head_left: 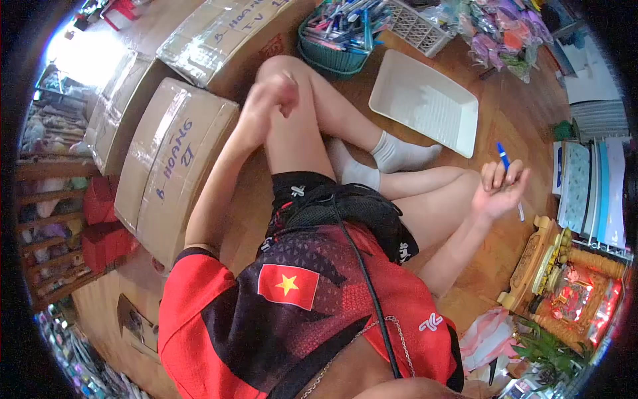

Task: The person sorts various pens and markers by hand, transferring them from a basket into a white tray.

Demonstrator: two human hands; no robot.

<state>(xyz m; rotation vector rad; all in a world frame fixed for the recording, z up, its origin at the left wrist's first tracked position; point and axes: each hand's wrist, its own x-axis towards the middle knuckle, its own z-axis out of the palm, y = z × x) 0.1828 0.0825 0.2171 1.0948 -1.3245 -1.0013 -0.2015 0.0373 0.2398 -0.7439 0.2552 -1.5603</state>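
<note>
Blue-tipped pen in head view, gripped by right hand, fingers curled probably for steadiness. Left hand half-curled, blurred; contents cannot be told. White ribbed tray beside pen-filled basket, presumably for easy reach.

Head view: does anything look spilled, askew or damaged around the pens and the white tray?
Nothing clearly stands out; I see no spill or breakage there. The pens jut in a jumble above the rim of the teal basket, untidy at most, and the white tray looks intact.
</note>
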